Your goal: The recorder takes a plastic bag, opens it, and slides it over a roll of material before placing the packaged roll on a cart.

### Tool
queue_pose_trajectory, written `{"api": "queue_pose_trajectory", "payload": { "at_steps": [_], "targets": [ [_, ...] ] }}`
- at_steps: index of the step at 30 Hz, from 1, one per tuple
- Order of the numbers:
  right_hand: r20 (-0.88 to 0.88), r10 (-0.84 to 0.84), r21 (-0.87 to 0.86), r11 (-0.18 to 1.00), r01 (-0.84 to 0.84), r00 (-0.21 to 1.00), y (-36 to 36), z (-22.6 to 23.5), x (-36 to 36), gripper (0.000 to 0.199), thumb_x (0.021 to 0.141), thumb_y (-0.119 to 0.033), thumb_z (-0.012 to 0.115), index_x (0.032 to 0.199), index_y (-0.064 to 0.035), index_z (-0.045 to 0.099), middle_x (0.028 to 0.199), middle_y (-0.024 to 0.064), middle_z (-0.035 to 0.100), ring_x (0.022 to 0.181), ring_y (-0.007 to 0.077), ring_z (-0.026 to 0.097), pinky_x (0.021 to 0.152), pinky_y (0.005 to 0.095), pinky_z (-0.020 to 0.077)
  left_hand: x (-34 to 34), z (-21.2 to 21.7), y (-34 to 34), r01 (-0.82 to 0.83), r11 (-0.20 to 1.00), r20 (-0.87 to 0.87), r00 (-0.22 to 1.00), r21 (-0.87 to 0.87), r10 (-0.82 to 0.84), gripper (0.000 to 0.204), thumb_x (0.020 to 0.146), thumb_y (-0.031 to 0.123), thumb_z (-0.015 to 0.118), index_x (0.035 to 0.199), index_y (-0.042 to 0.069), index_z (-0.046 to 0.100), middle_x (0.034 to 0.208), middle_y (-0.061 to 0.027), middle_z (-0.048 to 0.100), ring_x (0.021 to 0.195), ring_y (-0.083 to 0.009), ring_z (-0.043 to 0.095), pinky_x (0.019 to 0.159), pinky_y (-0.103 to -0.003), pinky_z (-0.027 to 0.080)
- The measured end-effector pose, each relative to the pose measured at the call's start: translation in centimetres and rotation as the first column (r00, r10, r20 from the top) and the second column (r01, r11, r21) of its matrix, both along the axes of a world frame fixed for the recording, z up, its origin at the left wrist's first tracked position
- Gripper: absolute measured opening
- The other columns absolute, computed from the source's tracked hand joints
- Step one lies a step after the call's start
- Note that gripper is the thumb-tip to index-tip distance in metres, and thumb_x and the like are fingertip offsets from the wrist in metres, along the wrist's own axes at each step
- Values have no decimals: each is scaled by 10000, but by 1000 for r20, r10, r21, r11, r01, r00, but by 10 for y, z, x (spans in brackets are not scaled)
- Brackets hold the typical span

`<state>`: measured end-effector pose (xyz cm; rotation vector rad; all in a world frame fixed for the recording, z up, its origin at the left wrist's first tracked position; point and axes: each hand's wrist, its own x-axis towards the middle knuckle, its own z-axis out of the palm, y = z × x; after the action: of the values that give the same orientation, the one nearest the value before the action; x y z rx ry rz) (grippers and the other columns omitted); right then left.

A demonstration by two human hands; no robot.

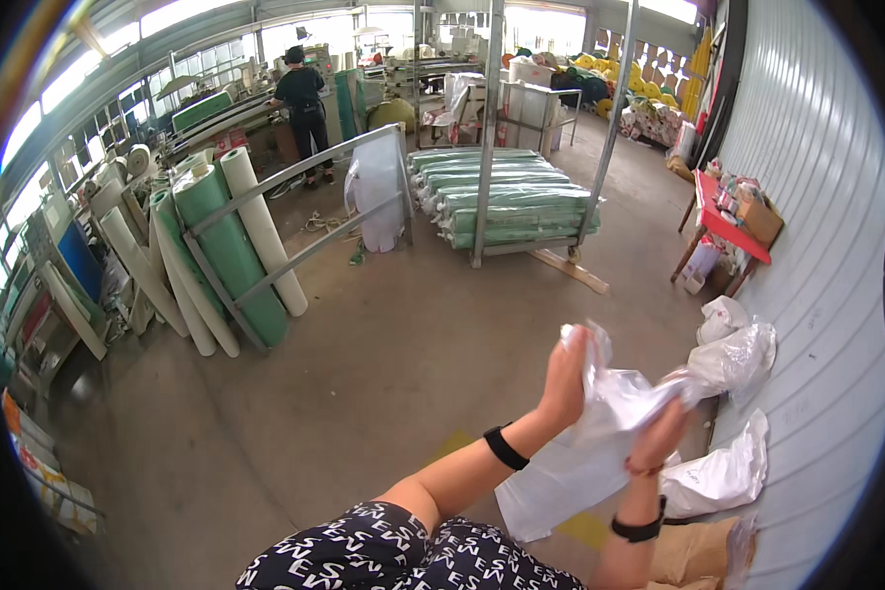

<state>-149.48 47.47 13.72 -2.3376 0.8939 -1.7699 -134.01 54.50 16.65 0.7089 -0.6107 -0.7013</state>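
A whitish, translucent plastic bag (556, 484) hangs in front of me, its upper part bunched and its lower part spreading flat and down toward my legs. My left hand (564, 380) is closed on its upper left edge, raised a little higher than the other hand. The upper right part of the bag is in my right hand (659, 433), whose fingers are closed but slightly smeared by motion. Both wrists wear black bands. Nothing shows clearly inside the bag.
Stuffed white sacks (720, 472) and a brown paper bag (693, 551) lie along the corrugated wall at right. Farther off stand a cluttered red table (728, 228) and a wheeled cart of green wrapped rolls (521, 211). Upright rolls (228, 251) lean by a metal rail; a person (305, 108) stands beyond.
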Motion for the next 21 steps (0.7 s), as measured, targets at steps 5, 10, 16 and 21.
{"api": "queue_pose_trajectory", "payload": {
  "at_steps": [5, 10, 16, 21],
  "targets": [
    [24, 198, 344, 919, -194, 980, 39, 45, 72, 187, 833, -203, 651, 814, -27, 591, 741, 127, 623, 650, 275, 605, 607, 377, 476, -14, -5, -41, 153, 988, -324, 937, 31, -135, 350, 969, 469, 466, 809, 160, 503, 710, 37, 454, 637, -64, 439, 549, -242, 388],
    [109, 127, 561, 811, -167, 986, -26, 76, 61, 471, 902, -385, 594, 553, -81, 509, 486, 11, 490, 435, 126, 443, 409, 352, 339, -40, 38, -6, 334, 939, -402, 873, 81, -276, 360, 918, 505, 543, 875, 148, 568, 779, 30, 552, 706, -80, 537, 610, -266, 448],
    [163, 151, 568, 794, -218, 975, 14, 67, 70, 398, 833, -388, 641, 630, -46, 631, 593, 146, 624, 531, 316, 604, 516, 406, 470, -30, 30, -15, 252, 965, -429, 882, 74, -197, 417, 942, 518, 483, 836, 127, 582, 739, 12, 555, 625, -99, 533, 549, -266, 452],
    [-85, 19, 439, 898, 20, 996, 26, 35, 70, 394, 849, -390, 614, 651, -51, 634, 580, 152, 610, 512, 324, 577, 511, 405, 468, 27, -28, -35, 736, 626, -329, 543, -258, -773, 490, 913, 574, 482, 797, 119, 622, 696, -27, 576, 625, -138, 596, 566, -300, 500]
  ]
}}
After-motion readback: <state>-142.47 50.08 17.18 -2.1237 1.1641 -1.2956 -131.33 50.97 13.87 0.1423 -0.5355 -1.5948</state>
